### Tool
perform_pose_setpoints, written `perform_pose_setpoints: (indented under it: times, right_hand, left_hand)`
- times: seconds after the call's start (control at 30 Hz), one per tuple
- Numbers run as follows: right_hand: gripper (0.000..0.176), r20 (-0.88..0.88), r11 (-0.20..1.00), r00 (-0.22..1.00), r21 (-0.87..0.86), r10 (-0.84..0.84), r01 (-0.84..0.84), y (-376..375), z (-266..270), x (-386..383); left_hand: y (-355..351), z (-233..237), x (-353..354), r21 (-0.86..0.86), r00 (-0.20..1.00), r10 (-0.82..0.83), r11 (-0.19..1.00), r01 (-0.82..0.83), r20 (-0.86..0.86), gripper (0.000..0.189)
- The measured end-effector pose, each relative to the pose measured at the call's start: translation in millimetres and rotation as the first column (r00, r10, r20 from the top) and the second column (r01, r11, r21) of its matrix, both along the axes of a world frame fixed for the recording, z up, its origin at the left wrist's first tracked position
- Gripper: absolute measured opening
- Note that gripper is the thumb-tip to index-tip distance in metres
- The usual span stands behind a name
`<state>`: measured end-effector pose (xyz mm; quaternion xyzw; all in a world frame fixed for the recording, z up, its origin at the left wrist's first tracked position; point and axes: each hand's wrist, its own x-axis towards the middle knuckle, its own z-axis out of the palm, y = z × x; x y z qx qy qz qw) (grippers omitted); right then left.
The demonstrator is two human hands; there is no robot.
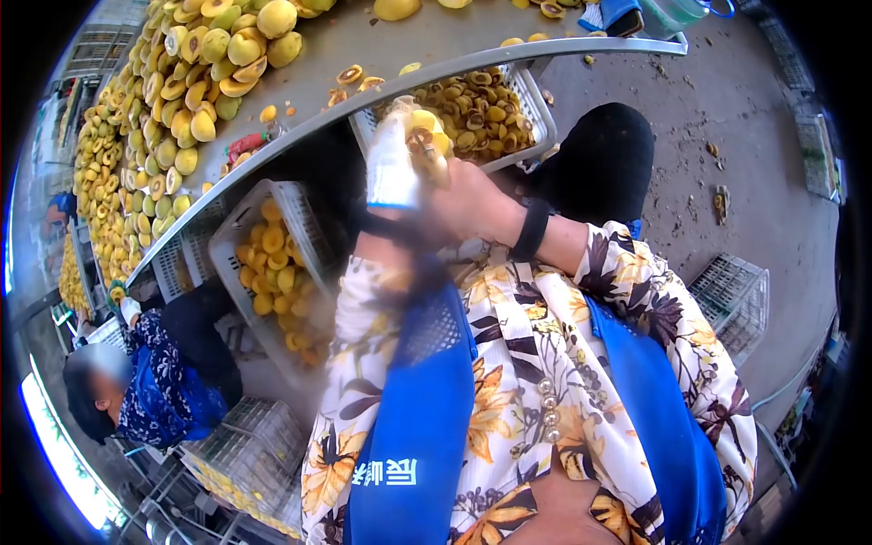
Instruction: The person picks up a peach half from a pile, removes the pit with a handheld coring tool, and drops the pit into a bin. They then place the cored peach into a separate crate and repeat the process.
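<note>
My left hand (392,168), in a white glove with a blue cuff edge, is closed around yellow peach pieces (431,127), one showing a brown pit hollow. Pressed close to it, my bare right hand (463,198) has its fingers curled in at the peach; what they grip is hidden. Both hands are over the near edge of a crate (542,113) of peach halves with brown centres, just below the metal table's rim (363,98).
Halved peaches (213,50) are heaped on the table, with a red-handled tool (243,145) near its edge. Another crate (227,238) of yellow halves stands at my left. A co-worker (168,372) sits beyond it. Stacked crates (731,304) stand at right; scraps litter the floor (677,182).
</note>
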<state>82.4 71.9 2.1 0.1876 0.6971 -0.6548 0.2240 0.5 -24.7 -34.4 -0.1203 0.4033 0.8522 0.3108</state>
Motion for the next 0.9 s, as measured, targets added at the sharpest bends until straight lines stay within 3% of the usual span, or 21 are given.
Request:
perform_pose_setpoints:
  times: [0.1,0.23,0.3,0.4,0.43,0.53,0.63,0.77,0.83,0.9]
  right_hand:
    - [0.013,0.029,0.999,0.999,-0.03,0.033,-0.032,0,2,-1]
    - [0.013,-0.035,0.992,0.995,0.091,0.094,-0.09,-3,-8,-3]
    - [0.012,0.056,0.994,0.993,0.016,0.103,-0.104,-1,-9,-1]
    - [0.011,0.195,0.987,0.976,-0.143,0.101,-0.074,7,22,-2]
    - [0.01,0.242,0.978,0.965,-0.201,0.101,-0.052,8,30,-2]
    - [0.009,0.289,0.937,0.957,-0.343,0.037,0.067,6,13,2]
    - [0.006,0.351,0.87,0.937,-0.463,0.006,0.168,7,5,3]
    - [0.005,0.244,0.949,0.969,-0.312,0.03,0.049,2,8,3]
    - [0.004,0.156,0.986,0.986,-0.163,0.066,-0.04,0,8,6]
    - [0.003,0.153,0.983,0.986,-0.176,0.073,-0.046,-1,3,5]
  left_hand:
    - [2,25,3,-0.049,0.996,-0.001,0.999,0.006,0.092,0.025]
    - [-7,2,-4,-0.039,0.989,-0.051,0.998,0.046,-0.136,0.024]
    - [-8,1,-3,-0.092,0.984,-0.084,0.993,0.07,-0.159,0.023]
    - [-3,16,1,0.025,0.994,-0.057,0.998,0.055,0.089,0.021]
    - [-3,16,4,0.017,0.997,-0.024,1.0,0.023,0.074,0.02]
    - [2,22,5,-0.29,0.991,-0.014,0.957,-0.026,-0.135,0.021]
    - [3,16,6,-0.188,0.997,0.053,0.98,-0.064,-0.06,0.019]
    - [4,25,8,-0.126,0.996,0.08,0.989,-0.075,0.036,0.018]
    - [-1,22,4,-0.136,0.998,0.012,0.99,-0.02,-0.06,0.018]
    - [-3,19,3,-0.152,0.996,-0.007,0.988,-0.007,-0.089,0.017]
